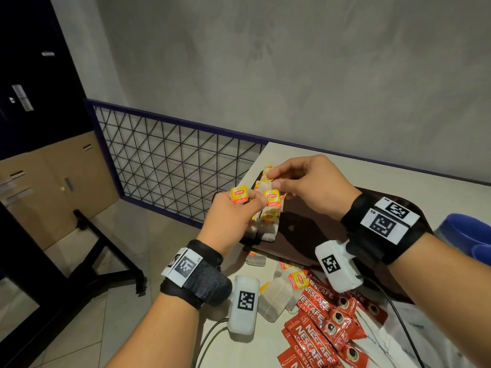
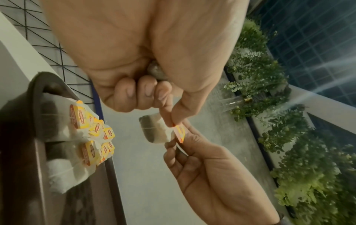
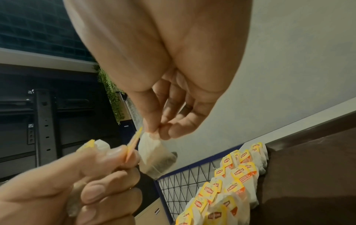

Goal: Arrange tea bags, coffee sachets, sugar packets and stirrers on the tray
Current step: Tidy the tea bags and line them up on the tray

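The left hand (image 1: 233, 208) pinches a tea bag tag and clutches more bags in its curled fingers, while the right hand (image 1: 310, 187) pinches one tea bag (image 3: 154, 153) by its top corner above the tray (image 1: 313, 235). A row of tea bags (image 1: 265, 219) already lines the tray's left edge. Loose tea bags (image 1: 276, 296) and coffee sachets (image 1: 326, 322) still wait on the near counter (image 1: 265, 343), so I'd judge it barely a quarter done.

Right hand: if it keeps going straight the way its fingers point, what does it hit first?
Probably the left hand: the right hand pinches a tea bag just short of the left fingers. Depth is uncertain.
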Available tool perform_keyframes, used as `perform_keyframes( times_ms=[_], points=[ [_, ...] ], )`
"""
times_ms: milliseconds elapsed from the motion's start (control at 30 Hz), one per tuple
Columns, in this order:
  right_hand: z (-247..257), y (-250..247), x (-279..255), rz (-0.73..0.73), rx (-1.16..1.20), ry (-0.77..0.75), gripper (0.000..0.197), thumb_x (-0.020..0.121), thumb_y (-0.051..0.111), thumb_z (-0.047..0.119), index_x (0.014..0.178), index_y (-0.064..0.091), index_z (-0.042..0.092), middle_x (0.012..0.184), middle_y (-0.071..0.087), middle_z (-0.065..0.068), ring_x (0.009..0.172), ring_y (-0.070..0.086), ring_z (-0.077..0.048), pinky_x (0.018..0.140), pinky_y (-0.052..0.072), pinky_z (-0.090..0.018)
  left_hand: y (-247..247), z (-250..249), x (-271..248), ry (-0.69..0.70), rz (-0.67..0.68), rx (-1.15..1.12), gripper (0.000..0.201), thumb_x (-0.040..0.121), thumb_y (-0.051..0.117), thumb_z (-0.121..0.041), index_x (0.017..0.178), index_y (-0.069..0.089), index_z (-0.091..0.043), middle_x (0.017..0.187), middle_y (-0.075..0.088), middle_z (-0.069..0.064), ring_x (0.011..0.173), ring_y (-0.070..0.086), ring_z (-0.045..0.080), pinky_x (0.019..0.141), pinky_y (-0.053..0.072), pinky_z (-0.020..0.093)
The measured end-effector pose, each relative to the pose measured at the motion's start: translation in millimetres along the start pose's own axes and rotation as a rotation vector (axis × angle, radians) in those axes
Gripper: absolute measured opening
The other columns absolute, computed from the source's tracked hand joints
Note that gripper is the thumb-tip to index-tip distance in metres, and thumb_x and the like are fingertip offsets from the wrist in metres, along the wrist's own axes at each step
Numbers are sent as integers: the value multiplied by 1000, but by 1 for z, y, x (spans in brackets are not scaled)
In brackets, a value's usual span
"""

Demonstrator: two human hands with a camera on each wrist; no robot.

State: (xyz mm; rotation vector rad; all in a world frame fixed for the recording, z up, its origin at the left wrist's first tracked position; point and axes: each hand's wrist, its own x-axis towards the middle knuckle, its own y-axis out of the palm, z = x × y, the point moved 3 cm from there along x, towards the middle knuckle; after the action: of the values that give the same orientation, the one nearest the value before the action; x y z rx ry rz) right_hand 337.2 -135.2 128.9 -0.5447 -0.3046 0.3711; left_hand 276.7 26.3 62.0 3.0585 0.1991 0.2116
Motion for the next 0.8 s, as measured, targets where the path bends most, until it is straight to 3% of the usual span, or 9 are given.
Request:
perform_keyframes(
  times_ms=[33, 100, 200, 300, 500, 600, 700, 733, 800],
  points=[
    [1, 0, -1, 3, -7, -10, 14, 93, 76, 12, 102, 80, 23, 103, 79, 4, 92, 74, -11, 69, 58, -19, 0, 1, 0, -3, -6, 0, 26, 75, 76, -43, 83, 77, -19, 87, 65, 33, 75, 54, 29, 69, 43, 42],
    [4, 0, -2, 8, -15, -24, 15, 94, 75, 14, 103, 81, 25, 107, 79, 6, 95, 73, -10, 65, 53, -14, -1, 3, 1, 1, -27, 19, 29, 76, 76, -45, 86, 77, -18, 99, 67, 35, 79, 58, 30, 71, 45, 45],
    [3, 1, -2, 21, -30, -35, 17, 97, 71, 13, 105, 81, 24, 106, 79, 4, 92, 74, -18, 70, 59, -20, -2, 6, 3, 14, -66, 76, 13, 90, 75, -28, 84, 76, -16, 88, 69, 30, 71, 54, 27, 67, 42, 42],
    [2, 2, -2, 27, 0, -17, 18, 97, 70, 10, 105, 81, 22, 102, 79, -3, 91, 75, -27, 80, 65, -34, -5, 8, 5, 34, -100, 125, 14, 94, 73, -21, 82, 75, -14, 71, 66, 10, 60, 50, 17, 61, 41, 34],
    [2, 0, -2, 8, 7, -16, 18, 96, 71, 10, 101, 82, 23, 99, 80, 0, 85, 73, -15, 66, 57, -18, -8, 9, 7, 102, -116, 130, 9, 89, 78, -13, 88, 69, -14, 61, 61, -12, 52, 52, 3, 54, 40, 20],
    [1, 1, -2, 21, 40, -5, 16, 95, 71, 8, 102, 82, 18, 98, 80, 2, 79, 71, 0, 61, 51, -10, -11, 10, 9, 92, -127, 84, 17, 87, 80, -13, 98, 69, -20, 63, 60, -8, 63, 58, 18, 58, 45, 29],
    [2, 1, -2, 36, 66, -12, 16, 95, 71, 5, 104, 81, 14, 99, 80, 2, 78, 71, 4, 59, 49, -7, -8, 9, 10, 55, -88, 12, 13, 83, 78, -21, 93, 76, -29, 83, 77, 6, 84, 71, 39, 77, 56, 50],
    [3, 1, -2, 37, 62, -17, 16, 95, 72, 6, 103, 81, 15, 99, 80, 3, 79, 71, 4, 59, 49, -7, -8, 8, 9, 54, -87, 18, 9, 82, 77, -23, 87, 77, -29, 87, 79, 9, 89, 73, 37, 82, 56, 51],
    [3, 1, -2, 33, 47, -24, 16, 95, 72, 7, 103, 82, 17, 101, 80, 3, 83, 71, 3, 60, 48, -7, -7, 6, 7, 77, -101, 50, 9, 87, 78, -19, 80, 77, -25, 85, 79, 7, 82, 73, 22, 78, 53, 41]
  ],
)
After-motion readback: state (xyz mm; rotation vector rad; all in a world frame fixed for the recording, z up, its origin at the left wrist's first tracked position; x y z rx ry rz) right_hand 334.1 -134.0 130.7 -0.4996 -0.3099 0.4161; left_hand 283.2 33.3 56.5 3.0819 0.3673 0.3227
